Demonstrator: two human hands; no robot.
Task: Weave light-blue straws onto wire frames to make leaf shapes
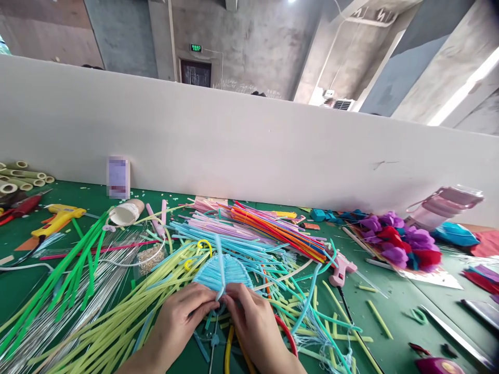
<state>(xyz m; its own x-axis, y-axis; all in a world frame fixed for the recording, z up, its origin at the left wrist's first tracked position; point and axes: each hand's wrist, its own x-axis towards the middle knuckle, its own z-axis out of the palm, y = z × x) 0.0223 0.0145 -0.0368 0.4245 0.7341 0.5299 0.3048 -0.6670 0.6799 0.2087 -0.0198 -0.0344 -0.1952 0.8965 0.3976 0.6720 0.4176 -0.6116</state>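
Observation:
Close in front of me is a light blue rounded piece (237, 270) built of pipe cleaners laid side by side. A pale blue pipe cleaner (219, 257) stands up across its middle. My left hand (187, 306) is closed, thumb and fingers pinching that pipe cleaner at the piece's lower edge. My right hand (247, 309) pinches at the same spot, its fingertips almost touching the left ones. The exact grip between the fingertips is partly hidden. Beneath the hands, a thin metal wire (212, 353) and yellow scissor-like handles (228, 348) show.
Loose yellow-green pipe cleaners (128, 306) spread left, with orange and red ones (273, 228) bundled behind. A yellow glue gun (56, 221) lies left; a pink glue gun (342, 267) lies right. Purple and red petals (405, 239) sit beside a pink bottle (444, 205). A white partition (234, 150) stands behind.

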